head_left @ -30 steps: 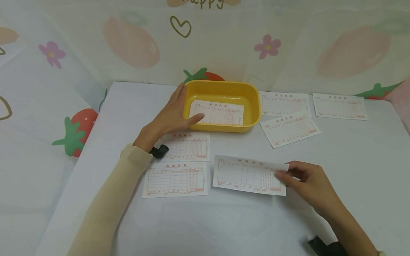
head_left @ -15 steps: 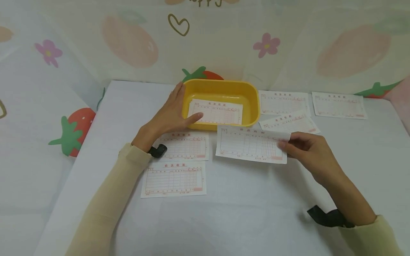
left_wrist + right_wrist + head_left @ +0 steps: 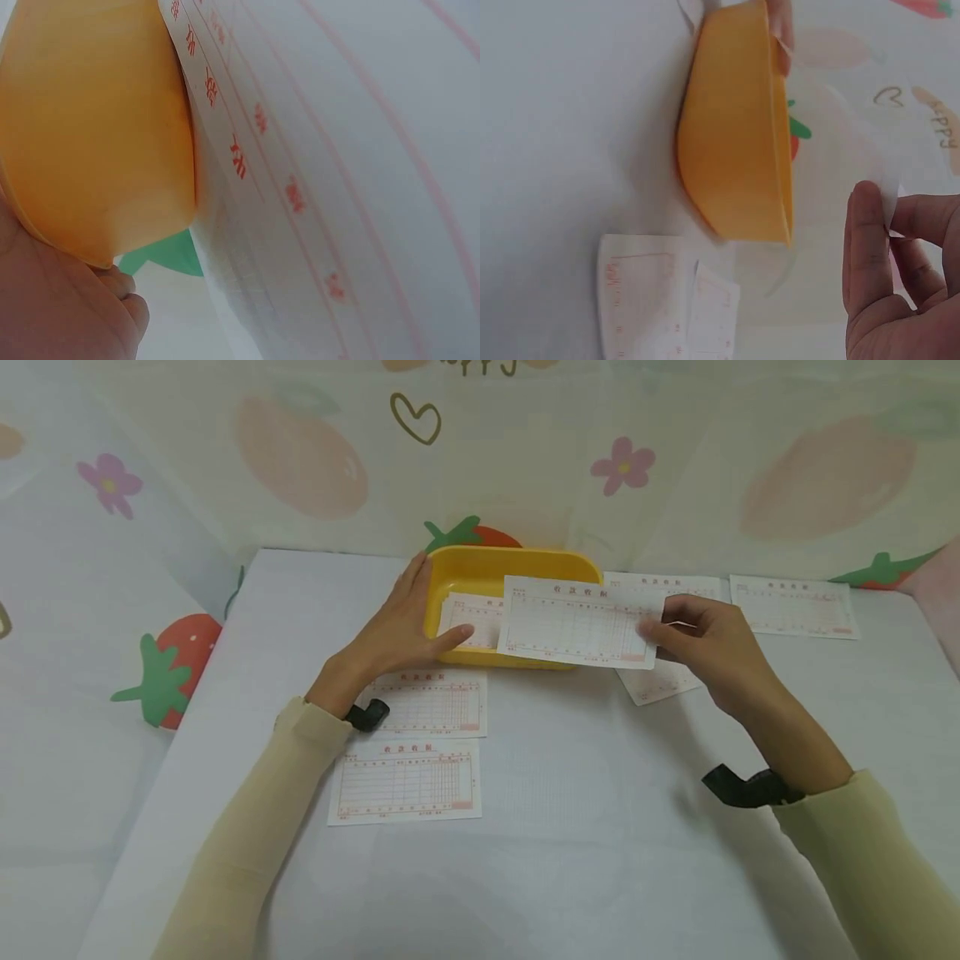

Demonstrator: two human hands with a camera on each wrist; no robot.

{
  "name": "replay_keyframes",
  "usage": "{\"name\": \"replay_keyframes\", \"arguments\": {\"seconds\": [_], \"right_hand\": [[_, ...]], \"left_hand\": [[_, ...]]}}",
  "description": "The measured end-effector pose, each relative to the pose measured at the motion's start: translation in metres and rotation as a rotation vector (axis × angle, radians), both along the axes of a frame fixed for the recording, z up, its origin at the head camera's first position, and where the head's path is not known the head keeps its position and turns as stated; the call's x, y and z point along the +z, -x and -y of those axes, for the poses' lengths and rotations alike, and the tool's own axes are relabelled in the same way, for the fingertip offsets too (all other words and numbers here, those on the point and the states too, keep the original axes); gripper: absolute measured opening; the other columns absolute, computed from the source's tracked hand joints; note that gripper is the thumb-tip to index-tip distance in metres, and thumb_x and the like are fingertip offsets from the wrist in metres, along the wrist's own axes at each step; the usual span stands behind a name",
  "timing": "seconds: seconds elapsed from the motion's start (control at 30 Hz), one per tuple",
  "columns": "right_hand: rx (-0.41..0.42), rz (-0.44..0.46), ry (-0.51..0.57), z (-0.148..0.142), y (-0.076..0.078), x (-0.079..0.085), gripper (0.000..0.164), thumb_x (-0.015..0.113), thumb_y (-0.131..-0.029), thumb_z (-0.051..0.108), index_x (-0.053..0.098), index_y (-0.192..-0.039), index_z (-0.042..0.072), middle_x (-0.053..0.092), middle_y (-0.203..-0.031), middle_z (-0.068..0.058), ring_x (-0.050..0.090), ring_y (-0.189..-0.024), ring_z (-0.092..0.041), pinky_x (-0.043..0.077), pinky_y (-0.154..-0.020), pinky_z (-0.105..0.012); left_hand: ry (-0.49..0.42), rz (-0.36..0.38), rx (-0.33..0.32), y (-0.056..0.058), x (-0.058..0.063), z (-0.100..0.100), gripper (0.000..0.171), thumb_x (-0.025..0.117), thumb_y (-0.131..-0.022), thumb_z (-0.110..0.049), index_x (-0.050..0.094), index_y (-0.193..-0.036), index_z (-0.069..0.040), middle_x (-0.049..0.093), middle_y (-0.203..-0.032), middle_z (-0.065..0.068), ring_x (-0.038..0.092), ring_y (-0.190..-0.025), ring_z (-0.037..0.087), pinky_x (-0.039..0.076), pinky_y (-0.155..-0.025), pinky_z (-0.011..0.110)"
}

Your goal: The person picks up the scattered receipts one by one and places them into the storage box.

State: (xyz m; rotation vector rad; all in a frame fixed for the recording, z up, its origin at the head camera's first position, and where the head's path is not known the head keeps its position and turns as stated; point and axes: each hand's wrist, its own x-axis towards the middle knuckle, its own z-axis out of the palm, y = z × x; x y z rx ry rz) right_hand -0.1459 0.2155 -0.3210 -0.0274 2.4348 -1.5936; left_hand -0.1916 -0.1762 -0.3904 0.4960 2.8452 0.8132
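My right hand [image 3: 716,643] pinches a white receipt slip [image 3: 573,622], printed in red, by its right end. The slip is raised over the front right part of a yellow plastic basin [image 3: 465,556], hiding part of it. More receipt slips [image 3: 471,620] lie inside the basin. My left hand [image 3: 397,627] rests at the basin's left side, fingers straight along the rim and thumb across the front rim. In the right wrist view the held slip [image 3: 889,176] shows edge-on between thumb and fingers. The left wrist view shows the basin wall [image 3: 97,127] close to the left hand [image 3: 67,300].
Two receipt slips, an upper one [image 3: 442,702] and a lower one [image 3: 405,785], lie in front of the basin at left. To its right lie another slip [image 3: 795,606] and two partly hidden ones. A printed cloth [image 3: 525,452] hangs behind the white table [image 3: 570,860].
My right hand has lifted the receipt slip from near the table's middle and carried it forward over the basin. My left hand has stayed at the basin.
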Motion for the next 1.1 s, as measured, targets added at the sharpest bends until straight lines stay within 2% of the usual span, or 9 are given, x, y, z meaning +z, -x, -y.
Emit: {"name": "replay_keyframes", "arguments": {"seconds": [0.13, 0.33, 0.53, 0.67, 0.83, 0.93, 1.0, 1.1], "right_hand": [[-0.017, 0.009, -0.072, 0.008, 0.015, 0.002, 0.038, 0.07, -0.103, 0.027, 0.064, -0.13, 0.002, 0.066, -0.125, 0.0, 0.071, -0.099, -0.002, 0.062, -0.085, -0.017], [-0.022, 0.04, -0.102, 0.026, 0.035, 0.002, 0.041, 0.068, -0.104, 0.03, 0.063, -0.136, 0.005, 0.064, -0.126, -0.002, 0.067, -0.105, -0.013, 0.062, -0.089, -0.02], [-0.005, 0.06, -0.101, 0.049, 0.044, 0.001, 0.038, 0.066, -0.105, 0.028, 0.065, -0.135, 0.005, 0.064, -0.128, -0.006, 0.068, -0.108, -0.017, 0.062, -0.094, -0.025], [-0.005, 0.064, -0.098, 0.066, 0.049, -0.001, 0.038, 0.067, -0.104, 0.026, 0.065, -0.134, 0.003, 0.063, -0.125, -0.008, 0.068, -0.105, -0.019, 0.062, -0.093, -0.025], [0.009, 0.063, -0.091, 0.087, 0.056, -0.006, 0.036, 0.069, -0.104, 0.022, 0.065, -0.132, 0.001, 0.064, -0.123, -0.012, 0.071, -0.104, -0.023, 0.062, -0.098, -0.033], [0.019, 0.038, -0.14, 0.098, 0.059, -0.011, 0.035, 0.07, -0.103, 0.023, 0.067, -0.13, 0.001, 0.067, -0.122, -0.014, 0.069, -0.102, -0.023, 0.063, -0.094, -0.026], [0.019, 0.01, -0.196, 0.103, 0.062, -0.015, 0.034, 0.071, -0.102, 0.024, 0.069, -0.127, 0.001, 0.068, -0.119, -0.015, 0.065, -0.1, -0.024, 0.06, -0.086, -0.02], [0.029, -0.056, -0.262, 0.11, 0.065, -0.021, 0.032, 0.073, -0.099, 0.023, 0.072, -0.122, 0.0, 0.071, -0.116, -0.017, 0.065, -0.1, -0.025, 0.055, -0.08, -0.02]], "left_hand": [[0.001, 0.008, -0.002, 0.0, -0.002, -0.001, 0.121, 0.056, -0.093, -0.076, -0.012, -0.17, -0.012, -0.012, -0.18, 0.009, 0.001, -0.169, 0.03, 0.018, -0.136, 0.055], [0.007, -0.011, -0.005, -0.001, -0.001, 0.0, 0.121, 0.057, -0.093, -0.074, -0.011, -0.17, -0.01, -0.01, -0.18, 0.01, 0.002, -0.169, 0.031, 0.018, -0.136, 0.055], [0.007, 0.004, -0.01, -0.001, 0.0, 0.0, 0.121, 0.057, -0.093, -0.074, -0.01, -0.17, -0.01, -0.011, -0.18, 0.01, 0.001, -0.169, 0.031, 0.017, -0.136, 0.055], [0.013, -0.001, -0.011, -0.002, 0.001, 0.0, 0.121, 0.056, -0.093, -0.075, -0.011, -0.17, -0.009, -0.011, -0.18, 0.01, 0.0, -0.169, 0.031, 0.017, -0.136, 0.055], [0.02, -0.004, -0.005, -0.001, 0.004, 0.001, 0.121, 0.056, -0.093, -0.075, -0.012, -0.17, -0.01, -0.012, -0.18, 0.011, 0.0, -0.169, 0.031, 0.017, -0.136, 0.055], [0.009, -0.001, 0.002, -0.001, 0.003, 0.0, 0.121, 0.056, -0.093, -0.075, -0.011, -0.17, -0.011, -0.012, -0.18, 0.009, 0.0, -0.169, 0.031, 0.018, -0.136, 0.055], [-0.001, 0.001, 0.005, 0.0, 0.002, 0.0, 0.122, 0.056, -0.092, -0.076, -0.011, -0.17, -0.011, -0.012, -0.18, 0.008, 0.001, -0.169, 0.03, 0.018, -0.135, 0.055], [-0.008, 0.002, 0.007, 0.001, 0.001, 0.0, 0.121, 0.056, -0.092, -0.078, -0.011, -0.17, -0.013, -0.012, -0.18, 0.006, 0.001, -0.169, 0.029, 0.019, -0.135, 0.054]]}}
